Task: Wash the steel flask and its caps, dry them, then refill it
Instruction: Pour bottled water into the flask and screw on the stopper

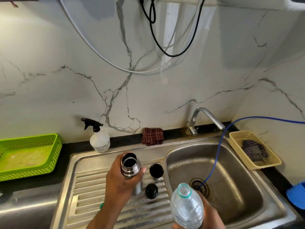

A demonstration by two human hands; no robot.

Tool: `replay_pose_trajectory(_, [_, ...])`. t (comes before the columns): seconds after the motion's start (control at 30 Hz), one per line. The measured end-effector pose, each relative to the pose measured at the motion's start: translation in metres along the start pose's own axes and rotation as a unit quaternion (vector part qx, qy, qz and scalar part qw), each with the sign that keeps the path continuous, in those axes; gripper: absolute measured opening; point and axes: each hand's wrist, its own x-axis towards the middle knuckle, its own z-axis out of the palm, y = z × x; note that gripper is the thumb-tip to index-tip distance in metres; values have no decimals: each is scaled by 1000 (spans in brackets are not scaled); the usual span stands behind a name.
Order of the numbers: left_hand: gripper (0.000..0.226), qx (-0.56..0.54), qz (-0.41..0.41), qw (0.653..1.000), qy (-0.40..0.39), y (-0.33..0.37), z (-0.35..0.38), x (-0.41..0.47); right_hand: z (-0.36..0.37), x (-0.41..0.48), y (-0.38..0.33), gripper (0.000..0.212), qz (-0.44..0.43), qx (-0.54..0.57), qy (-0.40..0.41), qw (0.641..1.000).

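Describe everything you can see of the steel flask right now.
The steel flask is a slim brushed-metal cylinder with a ringed neck, uncapped, its open mouth dark inside. It is held nearly upright over the ribbed drainboard, left of the sink bowl. The left hand grips its middle. Whether its base rests on the drainboard is unclear.

Left hand (121, 181), right hand (212, 213): closed grips.

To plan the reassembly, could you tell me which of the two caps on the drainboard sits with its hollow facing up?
The steel-sided cap farther back, whose dark inside shows; the black stopper in front shows a closed top.
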Motion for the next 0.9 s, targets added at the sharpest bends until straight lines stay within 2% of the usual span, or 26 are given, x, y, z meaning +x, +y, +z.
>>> replay_pose_trajectory(0.03, [59, 0, 7, 1000, -14, 3, -4, -8, -3, -3, -8, 13, 0, 43, -2, 999])
replay_pose_trajectory(0.07, [61, 1, 8, 1000, -29, 3, -8, -17, -8, -7, -9, 14, -68, 11, -21, 997])
replay_pose_trajectory(0.1, [63, 5, 9, 999, -43, 2, -12, -25, -12, -7, -7, 36, -122, -90, -18, 988])
replay_pose_trajectory(0.13, [64, 9, 10, 998, -56, 1, -14, -33, -19, 0, 0, 61, -132, -108, 13, 985])
replay_pose_trajectory(0.17, [66, 13, 12, 997, -69, -2, -16, -43, -22, 3, -1, 74, -119, -94, 36, 988])
replay_pose_trajectory(0.2, [67, 14, 14, 997, -79, -4, -17, -51, -26, 3, -7, 77, -134, -93, 37, 986])
replay_pose_trajectory(0.3, [65, 25, 31, 994, -100, -5, -15, -68, -33, 8, -15, 71, -126, -89, 60, 986])
replay_pose_trajectory(0.47, [67, 22, 64, 991, -115, -4, -7, -78, -43, 13, -21, 73, -134, -117, 45, 983])
replay_pose_trajectory(0.63, [62, 21, 80, 982, -170, 0, 4, -91, -49, 15, -20, 74, -134, -151, 61, 978])
replay_pose_trajectory(0.9, [60, 38, 96, 974, -202, -5, 13, -102, -58, 11, -20, 72, -159, -211, 6, 964])
